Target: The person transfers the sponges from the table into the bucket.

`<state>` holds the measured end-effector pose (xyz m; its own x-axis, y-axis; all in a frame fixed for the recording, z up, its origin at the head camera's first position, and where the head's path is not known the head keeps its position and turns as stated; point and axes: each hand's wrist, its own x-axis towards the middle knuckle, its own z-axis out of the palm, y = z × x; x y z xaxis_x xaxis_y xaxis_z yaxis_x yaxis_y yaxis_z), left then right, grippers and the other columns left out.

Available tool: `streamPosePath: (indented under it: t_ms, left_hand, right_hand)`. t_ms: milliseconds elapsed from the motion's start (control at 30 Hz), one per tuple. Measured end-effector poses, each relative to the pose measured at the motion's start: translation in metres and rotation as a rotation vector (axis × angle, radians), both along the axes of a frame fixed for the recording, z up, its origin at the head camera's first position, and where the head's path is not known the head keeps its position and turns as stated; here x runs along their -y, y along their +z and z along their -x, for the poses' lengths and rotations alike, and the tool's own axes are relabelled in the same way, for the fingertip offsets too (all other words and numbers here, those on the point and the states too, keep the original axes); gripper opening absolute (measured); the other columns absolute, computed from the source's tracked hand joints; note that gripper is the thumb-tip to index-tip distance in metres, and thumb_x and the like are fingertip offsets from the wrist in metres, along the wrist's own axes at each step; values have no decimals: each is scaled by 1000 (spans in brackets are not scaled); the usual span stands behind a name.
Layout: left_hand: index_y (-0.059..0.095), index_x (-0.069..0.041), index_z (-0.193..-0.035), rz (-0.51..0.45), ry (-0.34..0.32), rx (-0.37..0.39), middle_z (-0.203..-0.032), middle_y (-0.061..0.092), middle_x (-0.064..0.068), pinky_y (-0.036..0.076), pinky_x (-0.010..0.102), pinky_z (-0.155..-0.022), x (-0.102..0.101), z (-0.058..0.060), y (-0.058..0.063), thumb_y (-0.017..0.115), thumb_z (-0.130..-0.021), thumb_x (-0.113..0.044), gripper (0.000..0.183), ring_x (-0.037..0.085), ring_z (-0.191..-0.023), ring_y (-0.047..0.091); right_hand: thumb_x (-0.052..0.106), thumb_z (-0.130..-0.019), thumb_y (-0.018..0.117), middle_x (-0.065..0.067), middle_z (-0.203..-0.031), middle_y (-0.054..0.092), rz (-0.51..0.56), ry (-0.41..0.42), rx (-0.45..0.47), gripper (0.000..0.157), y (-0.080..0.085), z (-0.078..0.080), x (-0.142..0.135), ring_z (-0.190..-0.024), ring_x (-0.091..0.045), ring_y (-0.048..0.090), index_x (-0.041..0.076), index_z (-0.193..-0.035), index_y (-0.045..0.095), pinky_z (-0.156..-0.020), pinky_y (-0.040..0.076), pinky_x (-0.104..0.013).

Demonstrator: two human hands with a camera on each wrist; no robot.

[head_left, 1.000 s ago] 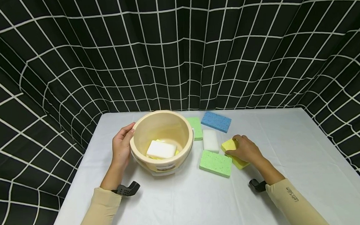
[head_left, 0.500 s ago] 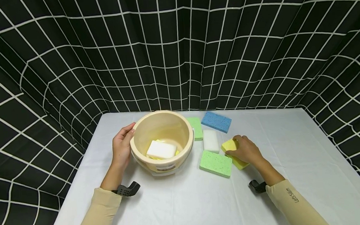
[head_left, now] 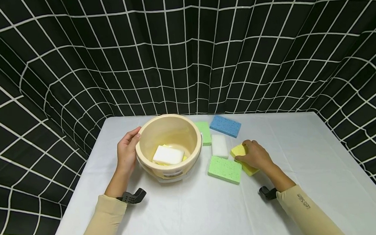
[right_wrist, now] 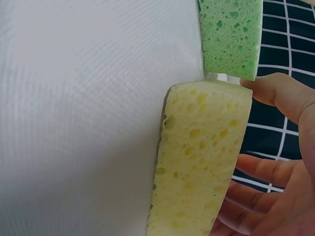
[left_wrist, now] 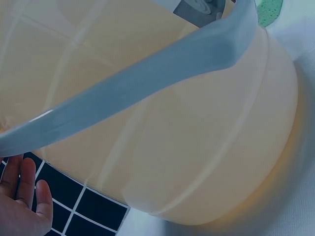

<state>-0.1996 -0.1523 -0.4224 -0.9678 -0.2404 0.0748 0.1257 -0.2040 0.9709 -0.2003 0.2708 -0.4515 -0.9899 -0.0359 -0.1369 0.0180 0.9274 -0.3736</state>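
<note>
A cream bucket (head_left: pixel 193 158) stands at the left of the table, with a white sponge (head_left: pixel 168 155) lying over something yellow inside. My left hand (head_left: pixel 127 151) rests against the bucket's left side, fingers fairly straight at the rim. In the left wrist view, fingers (left_wrist: pixel 27 184) show below the bucket's pale handle (left_wrist: pixel 142 78). My right hand (head_left: pixel 257 155) holds a yellow sponge (right_wrist: pixel 202 152) at the table, thumb on one edge and fingers along the side. Close to its left lies a speckled green sponge (head_left: pixel 225 170).
Another white sponge (head_left: pixel 219 146), a second green sponge (head_left: pixel 203 133) partly hidden by the bucket, and a blue sponge (head_left: pixel 225 126) lie behind. A black curtain (head_left: pixel 184 60) with white grid lines surrounds the white-covered table (head_left: pixel 194 217).
</note>
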Motion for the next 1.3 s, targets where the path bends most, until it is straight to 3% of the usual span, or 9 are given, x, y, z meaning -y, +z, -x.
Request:
streamPosePath:
  t_ms: [133, 400, 867, 1300]
  left_hand:
    - [54, 10, -130, 0, 0, -4, -107, 65, -14, 56, 12, -84, -1, 1, 1, 53, -97, -4, 36, 2, -98, 63]
    - [55, 9, -129, -7, -4, -7, -108, 65, -12, 57, 13, -84, -2, 3, 3, 54, -96, -5, 35, 3, -99, 64]
    - [55, 9, -129, -13, 5, -4, -109, 65, -10, 57, 13, -84, -2, 2, 3, 55, -96, -4, 35, 4, -99, 63]
    - [54, 9, -130, -4, -3, -2, -111, 64, -9, 56, 13, -86, 0, 0, 1, 53, -97, -3, 35, 3, -100, 62]
  right_hand:
    - [42, -80, 74, -27, -113, 54, 2, -4, 7, 75, 2, 1, 0, -82, -27, 51, -4, -132, 48, -62, 42, -31]
    - [39, -82, 73, -27, -116, 53, 16, -4, 18, 73, 10, 0, 2, -85, -28, 51, -3, -135, 47, -66, 44, -33]
    - [35, -84, 72, -32, -128, 49, 69, 38, -53, 71, 26, 1, -2, -110, -44, 52, -5, -136, 45, -89, 48, -59]
    - [35, -84, 72, -32, -125, 50, 65, 63, -94, 70, 41, 2, 0, -106, -44, 53, -4, -136, 47, -83, 49, -55]
